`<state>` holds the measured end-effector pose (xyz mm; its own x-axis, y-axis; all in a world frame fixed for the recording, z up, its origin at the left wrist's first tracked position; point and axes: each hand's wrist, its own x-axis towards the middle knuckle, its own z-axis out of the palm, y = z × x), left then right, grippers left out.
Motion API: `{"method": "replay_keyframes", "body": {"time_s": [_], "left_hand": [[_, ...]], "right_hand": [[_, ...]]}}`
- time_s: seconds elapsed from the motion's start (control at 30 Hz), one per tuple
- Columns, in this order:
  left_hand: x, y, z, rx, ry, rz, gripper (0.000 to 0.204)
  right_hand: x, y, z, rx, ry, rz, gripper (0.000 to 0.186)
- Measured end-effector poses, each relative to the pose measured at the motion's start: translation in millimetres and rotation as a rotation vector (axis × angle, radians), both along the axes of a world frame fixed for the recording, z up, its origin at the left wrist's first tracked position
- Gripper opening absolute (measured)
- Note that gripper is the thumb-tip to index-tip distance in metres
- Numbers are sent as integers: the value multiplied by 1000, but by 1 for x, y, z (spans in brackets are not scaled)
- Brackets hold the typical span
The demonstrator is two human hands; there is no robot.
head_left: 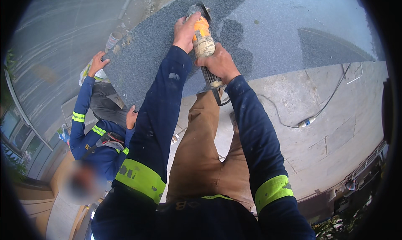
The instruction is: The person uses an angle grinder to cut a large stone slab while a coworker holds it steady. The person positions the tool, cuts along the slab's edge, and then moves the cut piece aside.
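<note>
Angle grinder (204, 46) is clamped in left (184, 32) and right hands (219, 64) over a grey speckled slab (268, 38).

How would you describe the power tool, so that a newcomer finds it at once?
Find the speckled grey slab. There, near the picture's top centre, the wearer's left hand and right hand hold a grinder. Its orange section and dirty cream band set it apart from the slab.

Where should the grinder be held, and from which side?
Grip the grinder by its long body, probably best from the near side: right hand around the rear half, left hand toward the front. The body runs lengthwise, with the disc at the far end.
</note>
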<state>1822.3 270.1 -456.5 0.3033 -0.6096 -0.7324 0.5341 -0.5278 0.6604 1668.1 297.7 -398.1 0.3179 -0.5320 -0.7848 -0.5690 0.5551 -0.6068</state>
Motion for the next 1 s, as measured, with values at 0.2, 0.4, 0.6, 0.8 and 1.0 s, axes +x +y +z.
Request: {"method": "replay_keyframes", "body": {"time_s": [0.2,0.4,0.6,0.8,1.0], "left_hand": [[7,-7,-8,-38,-28,-19,63],[20,-28,-18,-81,-10,-56,57],[14,-23,-5,-24,-21,-67,45],[6,-11,-5,42,-29,-41,42],[3,-1,-6,40,-18,-36,42]], "right_hand": [[3,-5,-5,-15,-36,-27,70],[15,-20,-22,-6,-66,-57,73],[15,-20,-16,33,-44,-46,74],[10,-13,-9,39,8,11,71],[4,-3,-10,29,11,10,69]]}}
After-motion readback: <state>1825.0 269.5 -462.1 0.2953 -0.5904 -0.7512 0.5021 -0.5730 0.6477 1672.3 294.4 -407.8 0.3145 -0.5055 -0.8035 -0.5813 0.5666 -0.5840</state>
